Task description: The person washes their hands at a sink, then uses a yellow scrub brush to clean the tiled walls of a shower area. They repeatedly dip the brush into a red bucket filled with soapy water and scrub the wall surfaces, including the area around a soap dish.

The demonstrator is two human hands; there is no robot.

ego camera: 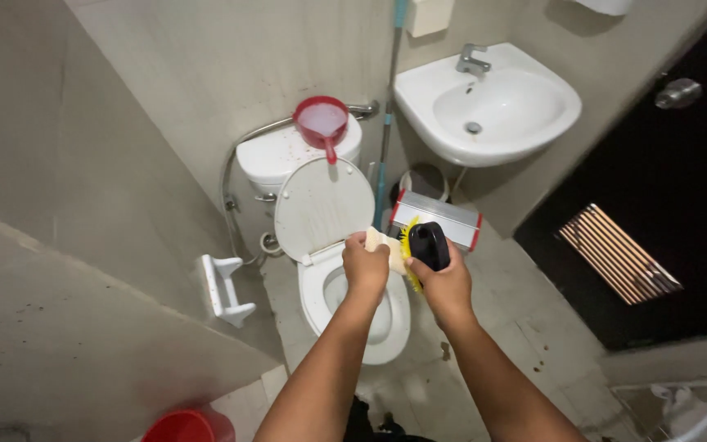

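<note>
My left hand [365, 268] grips a pale yellow scrub brush [394, 248] with bright yellow bristles, held above the open white toilet bowl [398, 329]. My right hand [449, 282] holds a black bottle [429, 244] tipped toward the brush, its top touching the bristles. The toilet lid [321, 206] stands raised against the white tank [276, 154]. A red dipper [321, 121] with milky water rests on the tank.
A white wall sink [488, 105] with a metal tap hangs at upper right; a mop pole [388, 123] leans beside it. A white and red box [439, 214] lies on the floor. Dark door [664, 205] at right, paper holder [224, 288] at left, red bucket [182, 427] below.
</note>
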